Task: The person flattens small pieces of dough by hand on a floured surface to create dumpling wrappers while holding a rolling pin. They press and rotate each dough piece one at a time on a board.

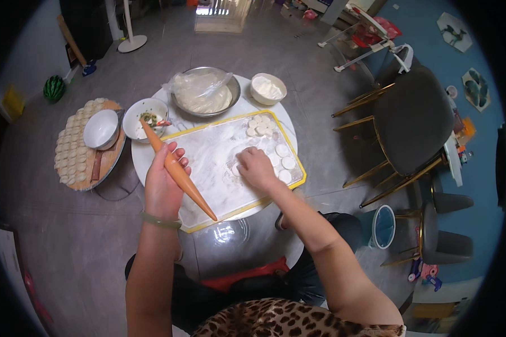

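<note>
Across the palm of my left hand [167, 172] lies a tapered wooden rolling pin [181, 177], with my fingers curled round it. My right hand [255, 166] is on the floured, yellow-edged mat [206, 164], its fingertips at a small dough disc [236, 169]; whether they pinch it I cannot tell. Several flattened dough discs [288, 163] lie right of that hand. Smaller dough pieces [261, 126] are grouped at the mat's back right corner. The pin's far tip overlaps the view of a white bowl [130, 120] with chopped filling and a red-handled utensil.
Behind the mat stand a metal bowl [236, 90] of dough under plastic film and a bowl of flour [267, 88]. At left, a round board [120, 147] holds rows of dumplings, an empty white bowl [101, 128] and a brown-handled tool [96, 166]. Chairs [411, 122] and a bucket [383, 227] stand right.
</note>
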